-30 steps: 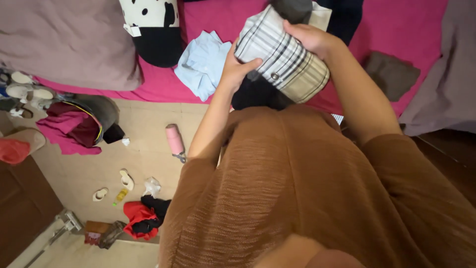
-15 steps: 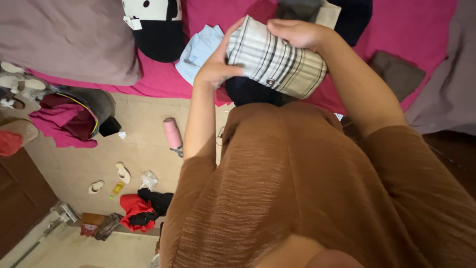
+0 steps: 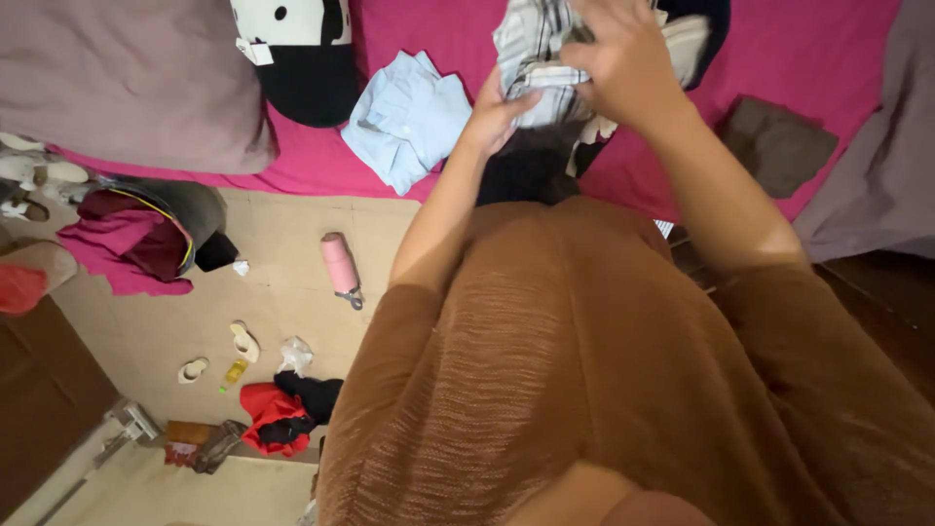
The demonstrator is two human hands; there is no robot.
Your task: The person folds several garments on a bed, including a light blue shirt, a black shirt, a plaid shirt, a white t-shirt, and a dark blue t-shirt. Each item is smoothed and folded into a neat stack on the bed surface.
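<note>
- Head view: both hands hold a plaid garment point(image 3: 531, 58) above the pink bed point(image 3: 828, 58)
- left hand point(image 3: 497, 117) closed on its lower fold, fingers curled under
- right hand point(image 3: 628, 63) clamped over the top
- soft, light, floppy cloth; best gripped at folded edges
- light blue shirt point(image 3: 404, 117) lies beside it

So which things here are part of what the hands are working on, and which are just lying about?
In hand:
- plaid garment, gripped by the left hand and the right hand
- pink bedspread beneath it

Lying about:
- light blue shirt on the bedspread
- brown cloth on the bedspread
- pink bottle on the floor
- red cloth on the floor
</note>
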